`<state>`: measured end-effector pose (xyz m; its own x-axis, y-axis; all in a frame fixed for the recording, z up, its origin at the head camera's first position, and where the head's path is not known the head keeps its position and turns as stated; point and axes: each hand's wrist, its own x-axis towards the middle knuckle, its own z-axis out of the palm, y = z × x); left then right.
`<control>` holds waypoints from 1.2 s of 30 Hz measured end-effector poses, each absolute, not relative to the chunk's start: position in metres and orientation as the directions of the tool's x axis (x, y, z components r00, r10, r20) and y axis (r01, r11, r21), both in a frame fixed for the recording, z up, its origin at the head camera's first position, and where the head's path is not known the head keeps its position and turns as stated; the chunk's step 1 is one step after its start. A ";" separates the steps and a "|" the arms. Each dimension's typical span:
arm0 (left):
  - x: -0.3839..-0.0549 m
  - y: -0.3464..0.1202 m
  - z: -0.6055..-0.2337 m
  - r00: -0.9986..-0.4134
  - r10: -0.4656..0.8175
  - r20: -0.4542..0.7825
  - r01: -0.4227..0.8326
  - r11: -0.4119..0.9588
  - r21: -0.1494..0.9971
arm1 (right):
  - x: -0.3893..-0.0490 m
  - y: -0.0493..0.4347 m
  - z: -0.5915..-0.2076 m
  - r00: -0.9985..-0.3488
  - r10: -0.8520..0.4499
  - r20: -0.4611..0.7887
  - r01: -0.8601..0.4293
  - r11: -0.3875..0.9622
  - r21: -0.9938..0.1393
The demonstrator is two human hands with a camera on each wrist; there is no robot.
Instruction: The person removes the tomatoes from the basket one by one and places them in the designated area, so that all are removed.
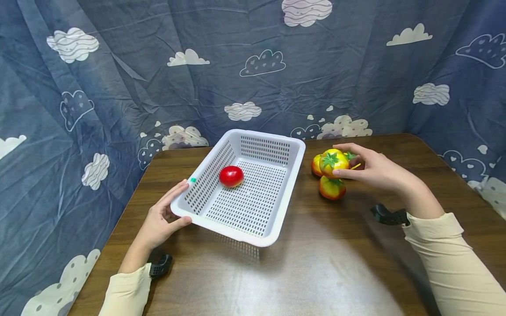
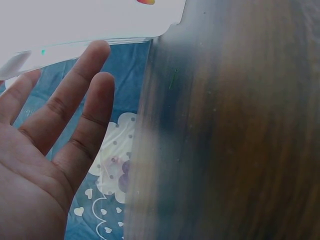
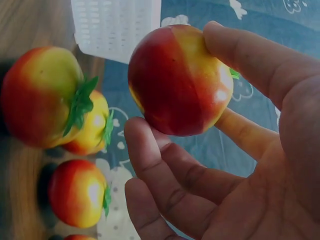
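In the head view, my left hand (image 1: 158, 226) holds the near left corner of a white plastic basket (image 1: 290, 188), thumb on the front rim and fingers along the left rim. The left wrist view has its long fingers nearly straight, fingertips at the basket's side. A glossy red toy fruit (image 1: 231, 176) lies inside the basket. To the right, my right hand (image 1: 375, 169) pinches a red-and-yellow toy tomato (image 3: 175, 82) with a green leafy top between thumb and fingers. It is held above other toy tomatoes (image 1: 332, 188) of the same kind.
Several toy tomatoes (image 3: 77, 194) sit on the brown wooden table (image 1: 332, 263), right of the basket. A blue cloth (image 1: 221, 35) with white clouds hangs behind the table and at its sides. Black straps with cameras (image 1: 389, 215) are on both wrists.
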<state>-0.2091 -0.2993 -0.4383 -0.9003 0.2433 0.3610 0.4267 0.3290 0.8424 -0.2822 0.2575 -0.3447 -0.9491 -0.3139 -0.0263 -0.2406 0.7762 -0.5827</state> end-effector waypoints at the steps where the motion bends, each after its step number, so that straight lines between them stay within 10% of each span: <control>1: -0.209 -0.300 -0.438 -0.901 0.242 0.360 0.425 0.330 0.843 | -0.282 0.259 -0.345 -0.950 -0.312 -0.029 -0.238 0.776 -0.584; 36: -0.210 -0.299 -0.442 -0.884 0.252 0.393 0.457 0.289 0.841 | -0.284 0.318 -0.378 -0.944 -0.324 -0.058 -0.224 0.763 -0.607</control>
